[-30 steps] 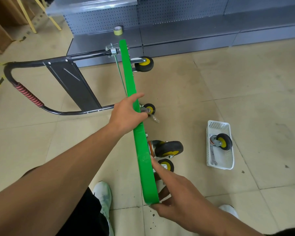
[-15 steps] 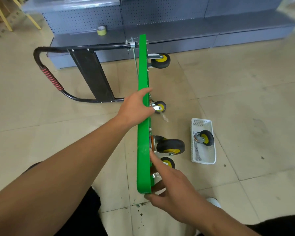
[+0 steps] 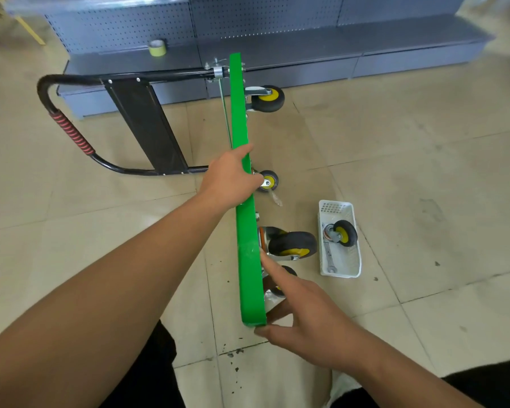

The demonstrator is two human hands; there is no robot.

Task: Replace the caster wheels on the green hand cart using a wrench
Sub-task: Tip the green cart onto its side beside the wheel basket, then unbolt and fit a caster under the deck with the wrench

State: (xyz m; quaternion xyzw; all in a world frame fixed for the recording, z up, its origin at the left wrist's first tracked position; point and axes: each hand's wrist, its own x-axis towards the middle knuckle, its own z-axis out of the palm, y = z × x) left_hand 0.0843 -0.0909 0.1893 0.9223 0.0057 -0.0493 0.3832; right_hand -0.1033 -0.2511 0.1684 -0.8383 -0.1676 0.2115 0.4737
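My left hand (image 3: pixel 230 179) curled over the upper edge of the cart (image 3: pixel 246 231) mid-length, arm outstretched, my right hand (image 3: pixel 306 316) straight-fingered, spread against its near corner

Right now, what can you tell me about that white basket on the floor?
The white basket is a rectangular, plastic-looking tray with holey walls. It sits flat on the tiled floor beside the tipped green cart, not touching it. Inside lie a black caster wheel with a yellow hub and a silver wrench.
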